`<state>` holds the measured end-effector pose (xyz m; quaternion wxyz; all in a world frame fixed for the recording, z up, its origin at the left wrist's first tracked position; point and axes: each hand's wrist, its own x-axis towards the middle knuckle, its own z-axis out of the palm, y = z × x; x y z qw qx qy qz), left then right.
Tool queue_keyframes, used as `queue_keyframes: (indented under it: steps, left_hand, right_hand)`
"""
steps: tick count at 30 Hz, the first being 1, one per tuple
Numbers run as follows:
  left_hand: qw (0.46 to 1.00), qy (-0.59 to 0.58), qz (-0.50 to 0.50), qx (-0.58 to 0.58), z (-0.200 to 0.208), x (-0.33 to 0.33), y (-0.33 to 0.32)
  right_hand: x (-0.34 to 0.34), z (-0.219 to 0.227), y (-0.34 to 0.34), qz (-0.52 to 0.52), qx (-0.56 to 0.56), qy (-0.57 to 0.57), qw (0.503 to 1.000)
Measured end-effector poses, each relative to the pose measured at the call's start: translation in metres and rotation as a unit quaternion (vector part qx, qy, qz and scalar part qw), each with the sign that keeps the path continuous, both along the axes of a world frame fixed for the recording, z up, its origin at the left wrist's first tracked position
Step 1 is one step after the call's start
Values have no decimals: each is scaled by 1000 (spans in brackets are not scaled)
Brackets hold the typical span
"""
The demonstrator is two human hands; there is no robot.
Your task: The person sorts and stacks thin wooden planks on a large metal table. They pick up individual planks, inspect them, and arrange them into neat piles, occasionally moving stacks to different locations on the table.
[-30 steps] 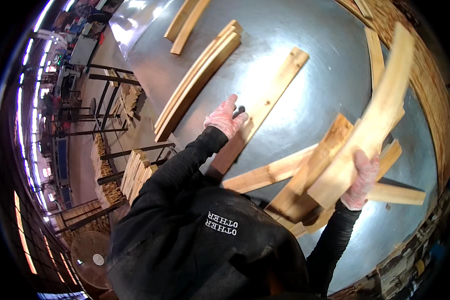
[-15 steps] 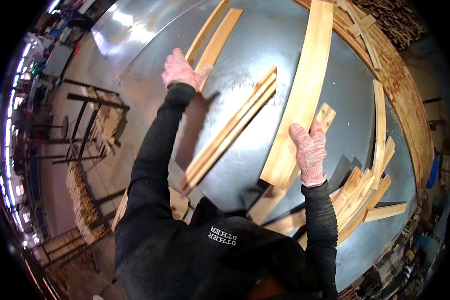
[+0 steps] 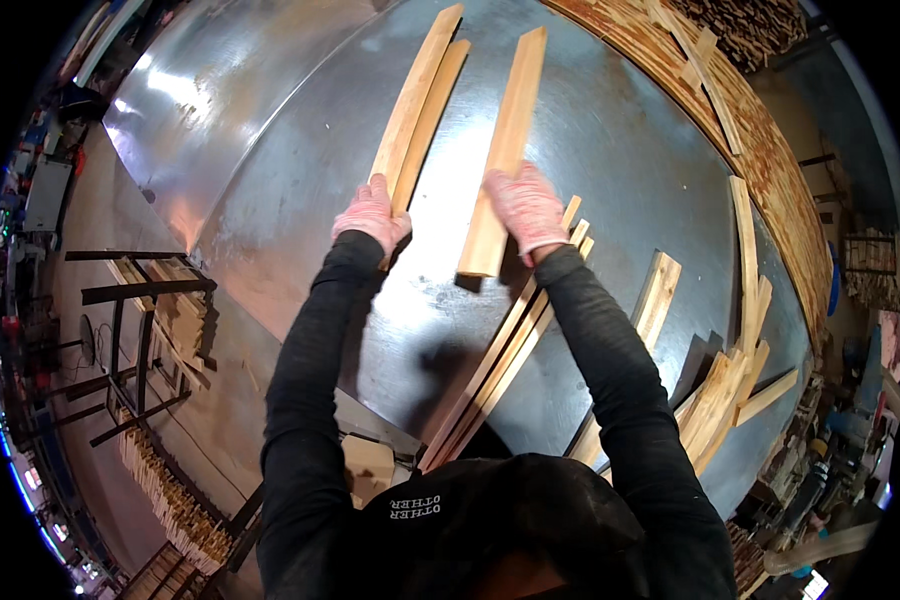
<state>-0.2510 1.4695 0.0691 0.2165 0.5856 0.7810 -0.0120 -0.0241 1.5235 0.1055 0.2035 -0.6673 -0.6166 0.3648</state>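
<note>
My left hand [image 3: 372, 215], in a pink-and-white knit glove, is closed around the near ends of two pale wooden strips lying close together, a wider one [image 3: 418, 95] and a narrower one [image 3: 438, 115] to its right. My right hand [image 3: 527, 208], gloved alike, grips the right edge of another pale wooden board [image 3: 510, 120]. That board is held roughly parallel to the pair, with a gap of bare metal between. Its near end casts a shadow on the grey metal table [image 3: 300, 170]. Under my right forearm, several narrow strips [image 3: 510, 350] lie side by side.
More loose wood pieces [image 3: 715, 395] lie in a heap at the right, near a single short board [image 3: 658, 295]. A worn wooden edge [image 3: 770, 190] curves along the table's far right. On the left floor stands a dark metal rack [image 3: 150, 295] with wood on it.
My right hand has carried its board leftward, toward the two strips. My left hand's spread fingers have closed around the strips' near ends. The whole view has shifted somewhat.
</note>
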Motion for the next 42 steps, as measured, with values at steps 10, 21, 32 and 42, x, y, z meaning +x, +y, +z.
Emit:
queue_keyframes:
  steps: [10, 21, 32, 42]
  left_hand:
    - [993, -29, 111, 33, -9, -7, -54]
    - [985, 70, 114, 114, 6, -52, 201]
    - [961, -51, -31, 271, -36, 9, 202]
    - [895, -425, 137, -11, -2, 120, -139]
  right_hand:
    - [-67, -21, -23, 237, -90, 116, 960]
    - [176, 9, -78, -214, 139, 231, 939]
    - [140, -47, -260, -93, -184, -61, 977]
    - [36, -82, -208, -38, -153, 236, 959]
